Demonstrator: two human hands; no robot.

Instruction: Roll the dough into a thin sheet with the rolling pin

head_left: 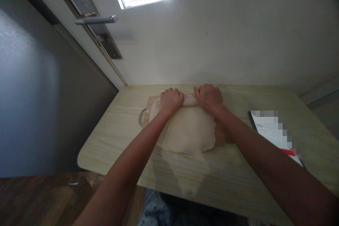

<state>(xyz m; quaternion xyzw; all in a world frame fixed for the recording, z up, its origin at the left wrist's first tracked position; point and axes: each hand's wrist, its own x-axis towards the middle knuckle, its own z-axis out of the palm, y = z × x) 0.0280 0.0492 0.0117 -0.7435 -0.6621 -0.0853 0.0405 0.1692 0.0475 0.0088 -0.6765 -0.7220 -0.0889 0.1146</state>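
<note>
A wide, thin sheet of dough [189, 132] lies on a wooden cutting board [145, 123] and hangs over the board's near edge. Across the dough's far end runs a pale rolling pin [189, 101], partly covered by my hands. My left hand [172, 99] is closed on the pin's left part, knuckles up. On its right part my right hand [208, 96] is closed too, with the thumb towards the middle. The pin's ends are hidden under the hands.
The board rests on a light wood-grain table [106, 137], with a metal ring handle [141, 117] at its left. A dark-edged pad with white paper [267, 130] lies to the right. Behind the table stands a white door [225, 42] with a lever handle [96, 20].
</note>
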